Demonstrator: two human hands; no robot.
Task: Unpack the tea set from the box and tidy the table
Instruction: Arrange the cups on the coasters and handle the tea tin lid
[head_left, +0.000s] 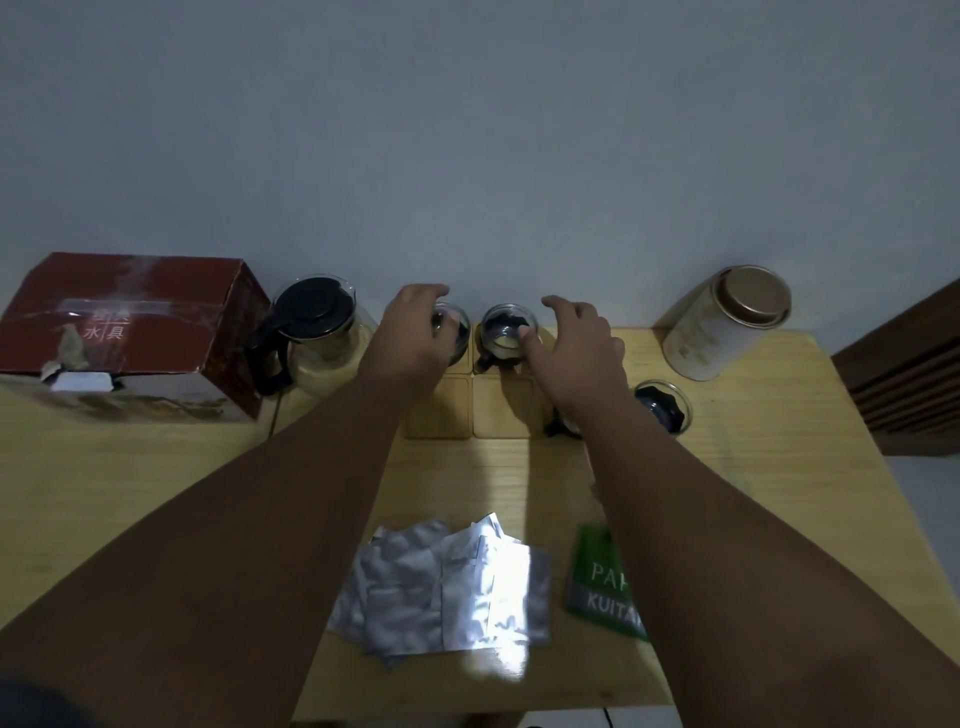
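Observation:
Two small glass cups stand on wooden coasters at the back of the table. My left hand (415, 327) grips the left cup (454, 332) from above, fingers curled over its rim. My right hand (576, 343) hovers beside the right cup (504, 332), thumb touching its rim, fingers spread and relaxed. A glass teapot (322, 332) with a black lid stands left of the cups. The red tea set box (130, 332) sits at the far left. Another glass cup (662, 405) stands to the right, and one more is mostly hidden under my right wrist.
Two bare wooden coasters (498, 405) lie in front of the cups. Silver foil sachets (447, 587) and a green packet (602, 582) lie near the front edge. A round tin (727, 327) stands at the back right. A wall rises right behind the table.

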